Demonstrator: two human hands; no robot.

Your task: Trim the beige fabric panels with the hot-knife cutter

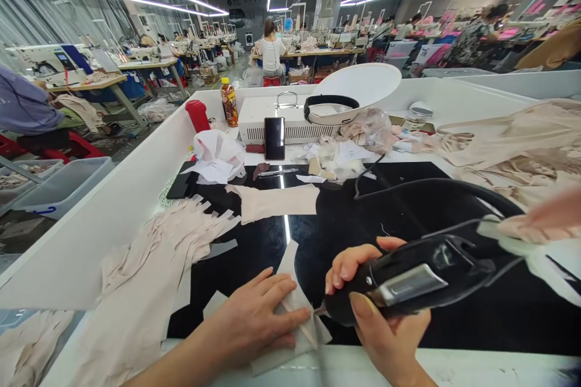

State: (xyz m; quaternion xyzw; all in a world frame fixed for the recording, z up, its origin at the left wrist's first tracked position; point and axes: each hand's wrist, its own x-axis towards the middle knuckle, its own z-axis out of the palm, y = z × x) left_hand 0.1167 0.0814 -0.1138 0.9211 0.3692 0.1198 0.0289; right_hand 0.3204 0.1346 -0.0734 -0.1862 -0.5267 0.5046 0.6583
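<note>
My left hand [265,314] lies flat with its fingers stretched over a small pale fabric piece [289,263], pressing it to the black work surface near the front edge. Wrapped round a black corded hand tool [408,287], my right hand [385,326] holds it tilted, its thin metal tip pointing left. That tip meets the fabric or sits just over it, beside my left fingertips; which of the two I cannot tell. Further back lies another flat beige fabric piece [279,202]. A heap of beige pieces [149,278] spreads to the left of my left hand.
At the right edge another person's blurred hand [549,217] is near pale material. The tool's black cable [436,184] loops across the board. Behind stand a phone [275,139], a white metal box [254,118], a drink bottle [229,103] and a red cup [196,116]. Beige cloth [512,133] lies right.
</note>
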